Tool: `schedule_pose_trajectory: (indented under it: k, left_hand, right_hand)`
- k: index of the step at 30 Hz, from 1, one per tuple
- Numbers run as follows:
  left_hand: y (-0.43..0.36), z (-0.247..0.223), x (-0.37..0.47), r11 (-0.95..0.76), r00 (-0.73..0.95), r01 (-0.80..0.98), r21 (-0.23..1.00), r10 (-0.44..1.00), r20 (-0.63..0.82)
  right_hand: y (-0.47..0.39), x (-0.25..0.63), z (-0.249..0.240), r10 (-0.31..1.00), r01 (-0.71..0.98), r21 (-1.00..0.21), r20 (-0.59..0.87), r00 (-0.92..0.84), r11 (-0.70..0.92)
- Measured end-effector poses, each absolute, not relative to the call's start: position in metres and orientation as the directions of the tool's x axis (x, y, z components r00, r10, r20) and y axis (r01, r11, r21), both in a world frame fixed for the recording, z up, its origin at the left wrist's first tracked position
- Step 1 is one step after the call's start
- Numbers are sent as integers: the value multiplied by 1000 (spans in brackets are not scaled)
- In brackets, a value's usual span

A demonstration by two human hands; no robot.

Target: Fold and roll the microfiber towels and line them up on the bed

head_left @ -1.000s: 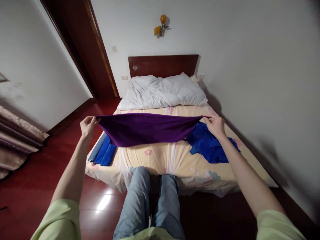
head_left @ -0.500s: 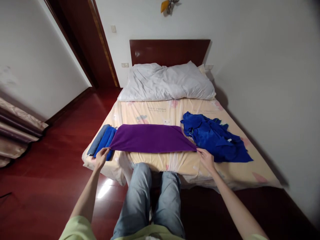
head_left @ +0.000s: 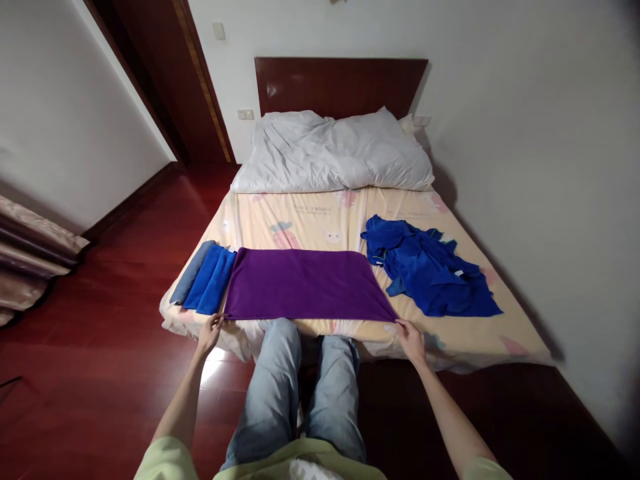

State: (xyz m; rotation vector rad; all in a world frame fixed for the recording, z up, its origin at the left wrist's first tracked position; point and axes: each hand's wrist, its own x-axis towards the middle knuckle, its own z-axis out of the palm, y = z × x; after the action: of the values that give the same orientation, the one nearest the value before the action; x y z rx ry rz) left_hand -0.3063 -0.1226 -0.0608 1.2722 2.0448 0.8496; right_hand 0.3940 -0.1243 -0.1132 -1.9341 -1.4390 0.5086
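A purple towel lies spread out flat on the bed, its near edge pulled straight between my hands. My left hand pinches its near left corner, close to the rolled towels. At the near right corner, my right hand pinches the cloth between thumb and fingers. Just left of the purple towel are rolled blue towels and a grey-blue rolled towel, side by side. To its right sits a crumpled heap of blue cloths with small white tags.
The bed has a cream patterned sheet, with a bunched white quilt before the dark wooden headboard. My knees touch or nearly touch the bed's near edge. A wall runs along the right; a curtain hangs at left.
Both hands have drawn the towel's near edge toward me and down onto the bed, so more of the purple cloth shows flat. The view has tilted slightly downward.
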Motion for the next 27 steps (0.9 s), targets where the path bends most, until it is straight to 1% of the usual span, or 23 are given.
schedule_pose_trajectory:
  k: [3, 6, 8, 10, 13, 14, 15, 16, 17, 20, 21, 23, 25, 27]
  left_hand:
    - [-127, -64, -307, 281, -308, 633, 721, 946, -98]
    - [-128, -69, -313, 161, -177, 771, 616, 984, -35]
    - [-123, -72, -319, 67, -66, 866, 496, 998, -20]
    - [-115, -70, -322, -6, 25, 946, 325, 998, -54]
    - [-97, -56, -305, -63, 68, 997, 49, 992, -108]
    - [-89, -49, -292, -82, 80, 997, -11, 992, -95]
    - [-81, -42, -276, -106, 103, 993, -45, 993, -63]
    - [-71, -36, -256, -130, 129, 990, -46, 992, -15]
    - [-60, -32, -235, -157, 158, 987, -20, 987, 35]
    - [-29, -39, -172, -293, 269, 947, 133, 948, 172]
    - [-21, -48, -156, -333, 300, 927, 172, 934, 194]
    - [-11, -72, -133, -367, 329, 903, 223, 925, 192]
    - [-9, -99, -124, -353, 314, 901, 251, 932, 180]
    - [-12, -121, -126, -345, 299, 900, 266, 933, 199]
  right_hand:
    - [-130, 398, -120, 944, 690, -705, 91, 317, -164]
    - [-141, 398, -125, 945, 696, -709, 142, 296, -112]
    - [-147, 396, -126, 946, 699, -713, 190, 262, -50]
    - [-151, 394, -123, 943, 703, -711, 234, 238, -1]
    - [-152, 390, -114, 944, 741, -669, 275, 182, 53]
    - [-150, 388, -109, 947, 765, -640, 285, 151, 71]
    - [-146, 385, -103, 948, 791, -606, 294, 119, 89]
    - [-141, 381, -97, 948, 815, -569, 306, 90, 106]
    - [-134, 377, -90, 946, 838, -532, 319, 66, 121]
    - [-102, 361, -70, 940, 898, -419, 340, 19, 133]
    - [-88, 358, -65, 943, 918, -377, 331, 9, 124]
    - [-61, 355, -59, 955, 954, -288, 296, 6, 84]
    - [-34, 361, -59, 967, 980, -197, 255, 9, 43]
    - [-9, 374, -65, 976, 994, -107, 217, 1, 23]
